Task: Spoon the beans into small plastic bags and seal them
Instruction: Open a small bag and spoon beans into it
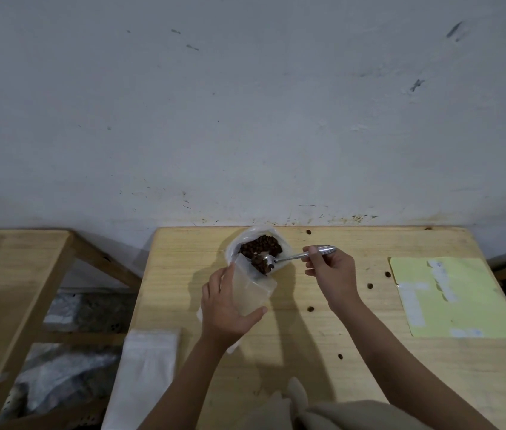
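A large clear bag (pixel 239 240) of dark brown beans (pixel 261 245) stands open at the back of the wooden table (pixel 354 321). In front of it my left hand (pixel 225 311) grips a small clear plastic bag (pixel 253 290), held upright and tilted, mouth open toward the beans. My right hand (pixel 329 274) pinches the handle of a metal spoon (pixel 295 256). The spoon's bowl sits at the small bag's mouth, and beans lie inside the top of that bag.
A stack of white empty bags (pixel 149 361) hangs over the table's left front edge. A yellow sheet (pixel 450 296) with white tape patches lies at the right. A second wooden table (pixel 9 290) stands at the left, with bundles on the floor between.
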`<state>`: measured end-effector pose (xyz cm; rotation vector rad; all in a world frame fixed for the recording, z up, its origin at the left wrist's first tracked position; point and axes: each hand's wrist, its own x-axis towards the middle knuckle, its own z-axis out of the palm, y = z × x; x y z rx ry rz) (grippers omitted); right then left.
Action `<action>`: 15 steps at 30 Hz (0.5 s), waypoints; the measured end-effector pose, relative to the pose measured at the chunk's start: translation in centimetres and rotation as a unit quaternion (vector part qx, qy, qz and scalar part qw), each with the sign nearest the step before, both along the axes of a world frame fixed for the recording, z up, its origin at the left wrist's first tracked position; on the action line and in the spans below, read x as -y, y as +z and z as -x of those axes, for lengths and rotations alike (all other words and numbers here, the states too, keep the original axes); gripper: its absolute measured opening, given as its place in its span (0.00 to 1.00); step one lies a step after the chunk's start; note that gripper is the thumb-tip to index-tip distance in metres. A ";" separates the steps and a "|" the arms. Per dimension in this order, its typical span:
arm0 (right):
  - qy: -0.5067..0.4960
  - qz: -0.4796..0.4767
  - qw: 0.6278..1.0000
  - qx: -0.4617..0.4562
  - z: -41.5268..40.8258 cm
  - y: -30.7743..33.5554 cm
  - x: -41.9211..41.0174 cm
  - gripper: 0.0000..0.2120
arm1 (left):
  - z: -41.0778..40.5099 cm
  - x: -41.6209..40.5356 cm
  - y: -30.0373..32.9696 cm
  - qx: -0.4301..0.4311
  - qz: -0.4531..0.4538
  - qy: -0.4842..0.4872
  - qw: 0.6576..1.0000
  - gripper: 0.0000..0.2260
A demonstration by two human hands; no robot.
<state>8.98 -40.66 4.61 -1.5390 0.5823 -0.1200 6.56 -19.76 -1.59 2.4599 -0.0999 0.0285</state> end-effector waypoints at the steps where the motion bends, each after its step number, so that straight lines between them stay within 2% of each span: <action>1: 0.019 0.017 1.000 0.012 0.2 0.2 -0.1 0.07 | 0.0 0.0 0.0 0.001 0.000 -0.001 1.000 0.47; 4: 0.055 0.056 0.996 0.037 0.4 0.5 -0.2 0.06 | 0.2 0.0 0.2 0.009 0.013 0.001 1.000 0.47; 9: 0.020 0.042 0.997 0.067 0.2 0.7 -0.1 0.06 | 0.6 0.0 0.2 0.002 0.020 0.021 1.000 0.48; 12: -0.014 0.017 0.998 0.059 -0.3 0.2 -0.2 0.06 | 0.7 -0.3 0.3 -0.002 0.014 0.028 1.000 0.48; 15: -0.021 0.018 1.000 0.011 -0.9 -1.3 -0.6 0.08 | 0.8 -0.6 0.5 -0.001 0.015 0.039 0.999 0.48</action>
